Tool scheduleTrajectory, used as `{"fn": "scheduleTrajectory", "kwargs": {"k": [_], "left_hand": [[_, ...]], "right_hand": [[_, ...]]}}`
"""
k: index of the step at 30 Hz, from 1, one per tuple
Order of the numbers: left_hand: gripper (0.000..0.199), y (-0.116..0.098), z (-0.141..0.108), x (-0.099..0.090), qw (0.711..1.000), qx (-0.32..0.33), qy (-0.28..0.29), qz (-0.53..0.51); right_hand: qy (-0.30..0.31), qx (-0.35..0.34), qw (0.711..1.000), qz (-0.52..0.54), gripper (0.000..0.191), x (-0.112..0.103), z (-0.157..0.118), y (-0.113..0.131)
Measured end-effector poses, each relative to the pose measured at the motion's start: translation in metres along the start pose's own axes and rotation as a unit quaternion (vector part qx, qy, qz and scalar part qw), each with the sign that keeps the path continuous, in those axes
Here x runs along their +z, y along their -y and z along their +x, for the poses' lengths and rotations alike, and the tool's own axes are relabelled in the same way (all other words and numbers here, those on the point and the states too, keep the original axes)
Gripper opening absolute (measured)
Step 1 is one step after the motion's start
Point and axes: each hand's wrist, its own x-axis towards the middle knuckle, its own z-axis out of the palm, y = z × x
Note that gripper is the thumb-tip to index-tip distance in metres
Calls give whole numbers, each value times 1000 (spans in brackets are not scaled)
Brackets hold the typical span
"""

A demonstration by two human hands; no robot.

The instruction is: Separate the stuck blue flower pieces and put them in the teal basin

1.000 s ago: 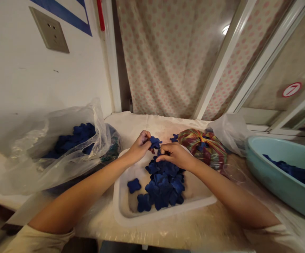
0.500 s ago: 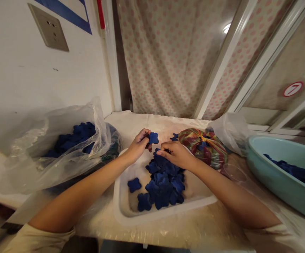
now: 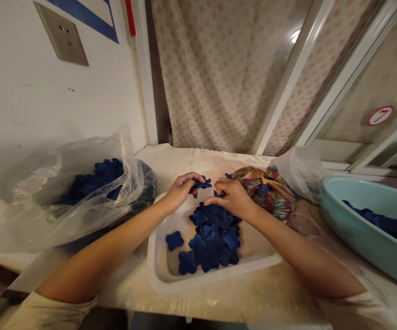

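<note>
My left hand (image 3: 183,189) is closed on blue flower-shaped petal pieces (image 3: 202,183), which stick out past its fingertips over the far side of the tray. Just across from it, my right hand (image 3: 231,196) is pinched, with a bit of a blue petal piece (image 3: 218,193) showing at its fingers. Beneath both hands, a heap of blue petal pieces (image 3: 214,236) lies in a shallow white tray (image 3: 171,286). Apart from the heap, a single petal piece (image 3: 174,240) rests near the tray's left side.
At left, an open clear plastic bag (image 3: 47,206) holds more blue pieces. A knotted red, green and yellow bag (image 3: 267,188) stands behind the tray at right. Further right is a turquoise basin (image 3: 363,229) with dark blue material. A curtain (image 3: 225,78) hangs behind the table.
The petal pieces in my left hand have turned from facing me to nearly edge-on. My right hand has shifted slightly, and a blue piece now shows at its fingers.
</note>
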Motion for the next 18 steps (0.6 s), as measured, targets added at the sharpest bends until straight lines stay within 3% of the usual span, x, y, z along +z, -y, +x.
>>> {"fn": "scheduleTrajectory", "kwargs": {"k": [4, 8, 11, 14, 18], "left_hand": [[19, 0, 0, 0, 1000, -11, 0, -3], [17, -2, -1, 2, 1000, -17, -4, 3], [15, -3, -1, 4, 1000, -25, -3, 5], [15, -3, -1, 5, 1000, -30, -2, -5], [17, -3, 0, 4, 998, -30, -54, -17]], "right_hand": [[23, -9, 999, 22, 49, -2, -2, 4], [-40, 22, 998, 40, 17, -1, -1, 7], [-45, -8, 999, 28, 25, 1, 0, 5], [-48, -25, 998, 40, 9, 2, 0, 1], [-14, -22, 999, 38, 12, 1, 0, 1]]}}
